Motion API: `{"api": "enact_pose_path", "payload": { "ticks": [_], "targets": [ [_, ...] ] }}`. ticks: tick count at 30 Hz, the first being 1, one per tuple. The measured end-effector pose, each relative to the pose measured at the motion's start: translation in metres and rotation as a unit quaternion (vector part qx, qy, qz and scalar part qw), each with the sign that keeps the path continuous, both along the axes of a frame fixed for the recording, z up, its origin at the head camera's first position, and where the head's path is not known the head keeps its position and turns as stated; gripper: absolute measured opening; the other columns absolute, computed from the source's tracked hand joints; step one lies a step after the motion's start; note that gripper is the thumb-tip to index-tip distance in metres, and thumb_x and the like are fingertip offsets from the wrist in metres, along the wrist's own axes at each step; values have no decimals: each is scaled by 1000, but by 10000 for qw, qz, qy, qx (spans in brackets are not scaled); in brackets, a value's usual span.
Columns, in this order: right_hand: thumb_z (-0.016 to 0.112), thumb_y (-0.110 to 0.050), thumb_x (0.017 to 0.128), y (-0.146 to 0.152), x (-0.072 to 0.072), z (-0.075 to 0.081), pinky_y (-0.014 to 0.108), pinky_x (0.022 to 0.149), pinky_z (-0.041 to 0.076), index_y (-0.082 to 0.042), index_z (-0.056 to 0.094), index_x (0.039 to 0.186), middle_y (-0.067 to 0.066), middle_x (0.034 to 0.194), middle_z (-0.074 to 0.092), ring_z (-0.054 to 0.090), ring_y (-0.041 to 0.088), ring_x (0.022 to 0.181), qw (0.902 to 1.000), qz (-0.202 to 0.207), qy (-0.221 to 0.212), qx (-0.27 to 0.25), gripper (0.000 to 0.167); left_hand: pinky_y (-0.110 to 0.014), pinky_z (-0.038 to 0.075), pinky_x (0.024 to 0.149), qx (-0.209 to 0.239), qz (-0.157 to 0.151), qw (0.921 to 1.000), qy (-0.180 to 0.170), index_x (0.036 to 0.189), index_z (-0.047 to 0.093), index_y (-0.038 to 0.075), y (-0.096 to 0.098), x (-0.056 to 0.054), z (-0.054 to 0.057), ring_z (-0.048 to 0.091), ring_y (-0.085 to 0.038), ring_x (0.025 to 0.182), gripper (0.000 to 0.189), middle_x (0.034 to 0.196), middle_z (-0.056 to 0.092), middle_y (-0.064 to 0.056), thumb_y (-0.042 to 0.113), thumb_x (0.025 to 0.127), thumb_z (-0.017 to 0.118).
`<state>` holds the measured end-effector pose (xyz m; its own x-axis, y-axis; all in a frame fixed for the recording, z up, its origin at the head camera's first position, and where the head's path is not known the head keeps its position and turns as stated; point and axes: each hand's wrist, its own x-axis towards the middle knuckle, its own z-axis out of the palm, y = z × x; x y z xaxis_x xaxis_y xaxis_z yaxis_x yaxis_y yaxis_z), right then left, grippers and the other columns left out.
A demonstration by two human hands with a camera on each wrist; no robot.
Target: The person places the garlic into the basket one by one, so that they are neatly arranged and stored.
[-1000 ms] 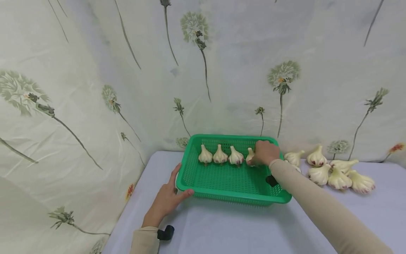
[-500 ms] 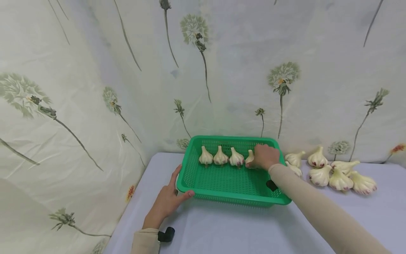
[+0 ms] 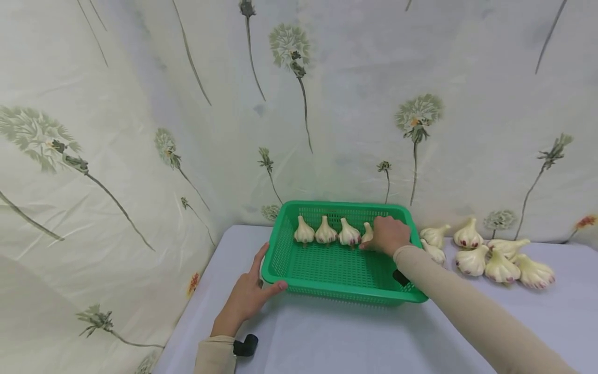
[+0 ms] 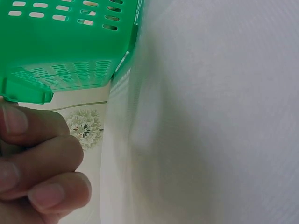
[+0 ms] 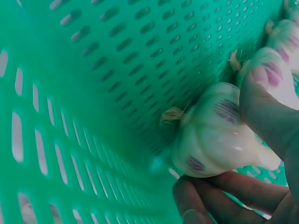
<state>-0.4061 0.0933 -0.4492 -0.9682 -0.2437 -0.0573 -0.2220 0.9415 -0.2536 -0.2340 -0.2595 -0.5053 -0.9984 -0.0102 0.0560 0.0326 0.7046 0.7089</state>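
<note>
In the head view my left hand (image 3: 244,295) holds the near left corner of a green plastic basket (image 3: 345,289), thumb at the front rim and index finger along the left side. The left wrist view shows its other fingers (image 4: 60,191) bent below the rim. My right hand (image 3: 390,235) reaches inside the basket and grips a garlic bulb (image 5: 217,135) between thumb and fingers, its neck pointing towards the palm. To its left, three more garlic bulbs (image 3: 326,231) stand in a row along the basket's back wall, necks up.
Right of the basket, several loose garlic bulbs (image 3: 501,266) lie grouped on the white-covered table (image 3: 345,343). A curtain (image 3: 345,130) with dandelion prints hangs behind and at the left. The front half of the basket's floor shows bare mesh.
My right hand has shifted slightly down and left with the garlic bulb, which stays at the right end of the row. My left hand keeps its place at the basket corner.
</note>
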Motion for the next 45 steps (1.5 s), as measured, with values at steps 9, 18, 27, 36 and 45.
{"api": "enact_pose_path", "payload": {
  "ticks": [9,18,27,36,45],
  "targets": [
    [88,-51,85,6,9,3,37,54,43,-8,58,81,9,71,57,55,24,61,9989,27,-333,-315,52,-32,31,53,-40,27,10000,-49,169,10,49,4,3,-2,33,-14,59,105,62,33,5,66,89,76],
    [73,-57,96,29,16,31,51,89,57,11,69,128,31,126,69,67,46,112,9819,670,-848,-1553,75,-32,33,50,-6,-8,10000,-41,168,9,52,4,6,-4,30,-13,56,103,60,31,6,63,90,76],
    [60,-72,98,95,7,61,59,101,51,0,59,148,29,150,55,53,49,136,9713,372,-1021,-2117,88,-31,32,50,85,-44,9999,-34,167,9,54,5,4,-6,30,-12,56,102,60,30,7,63,90,75],
    [61,-67,100,160,8,58,44,82,59,6,55,148,31,144,59,69,36,113,9751,265,-1142,-1881,88,-30,32,50,43,16,10000,58,167,10,52,5,2,-6,31,-12,55,102,59,31,6,62,89,76],
    [76,-52,96,177,22,18,55,83,58,6,72,124,25,117,74,70,42,104,9923,604,-81,-1080,64,-32,36,50,-1,51,10000,69,167,9,52,4,1,-6,35,-13,54,103,58,35,5,63,89,76]
  ]
}}
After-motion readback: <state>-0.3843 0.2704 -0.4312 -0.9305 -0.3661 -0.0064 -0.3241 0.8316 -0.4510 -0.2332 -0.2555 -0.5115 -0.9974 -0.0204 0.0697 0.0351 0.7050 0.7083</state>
